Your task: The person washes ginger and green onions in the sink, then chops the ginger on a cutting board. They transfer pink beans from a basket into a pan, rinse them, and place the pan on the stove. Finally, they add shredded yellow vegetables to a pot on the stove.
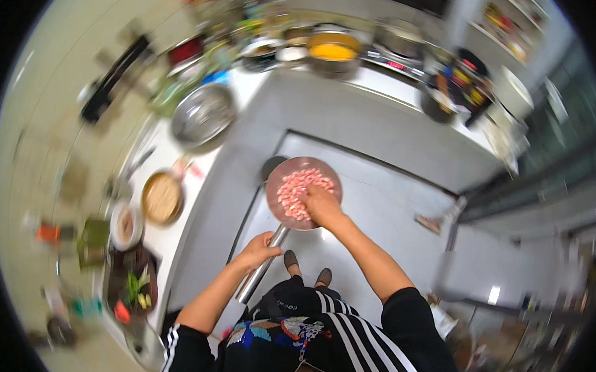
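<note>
My left hand (259, 251) is wrapped around the long steel handle (261, 273) of a round pan, held out over the floor in front of me. Pink pieces that look like raw peanuts (292, 195) lie spread across the pan's reddish-brown inside (275, 185). Reaching over the pan from the right, my right hand (323, 206) has its fingertips down among the pieces. Whether those fingers pinch any of them is hidden.
Along the left counter (206, 182) are a steel basin (204, 114), a round wooden board (163, 197) and a dark tray with green vegetables (136, 286). The back counter holds a pot with yellow contents (333, 53) and a lit cooktop (393, 64). A dark round object (273, 166) is beyond the pan.
</note>
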The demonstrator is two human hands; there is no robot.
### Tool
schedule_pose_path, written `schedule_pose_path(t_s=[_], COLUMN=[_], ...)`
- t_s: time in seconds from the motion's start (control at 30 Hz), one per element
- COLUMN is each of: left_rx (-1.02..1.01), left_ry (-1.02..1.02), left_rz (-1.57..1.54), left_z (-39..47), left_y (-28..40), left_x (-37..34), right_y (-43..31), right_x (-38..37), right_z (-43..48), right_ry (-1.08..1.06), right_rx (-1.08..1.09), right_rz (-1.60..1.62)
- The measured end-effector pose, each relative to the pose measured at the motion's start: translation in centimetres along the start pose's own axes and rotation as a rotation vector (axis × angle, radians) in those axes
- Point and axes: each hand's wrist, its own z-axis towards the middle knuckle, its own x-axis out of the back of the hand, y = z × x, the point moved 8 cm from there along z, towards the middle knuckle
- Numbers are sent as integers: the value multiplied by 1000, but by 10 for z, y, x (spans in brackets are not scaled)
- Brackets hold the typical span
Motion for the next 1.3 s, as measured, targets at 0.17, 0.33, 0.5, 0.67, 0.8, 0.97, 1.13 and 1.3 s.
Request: schedule_pose_path(t_s=[0.17,0.33,0.5,0.67,0.8,0.97,1.13,1.3], left_rx=[-59,-131,-74,133,115,167,218,251], left_ry=[240,516,844,1090,1256,1348,1426,1457], left_rz=[-88,-381,-473,-544,-712,-809,-840,-878], left_z=[-82,-191,-297,-404,-465,-507,-507,-493], left_y=[-32,-68,-130,-221,-256,-334,-374,-389], left_x=[68,148,229,314,378,436,471,483], right_y=[-140,-297,-415,-565,-667,-766,-807,-813], right_x=[24,28,-43,-147,-253,-365,-456,-493], right_z=[55,98,137,184,223,226,241,260], right_ry=[96,10,-85,-172,-233,-245,-350,-293], right_rx=[346,553,693,901,985,1185,1221,1151], right_rz=[342,462,536,403,274,-82,-313,55])
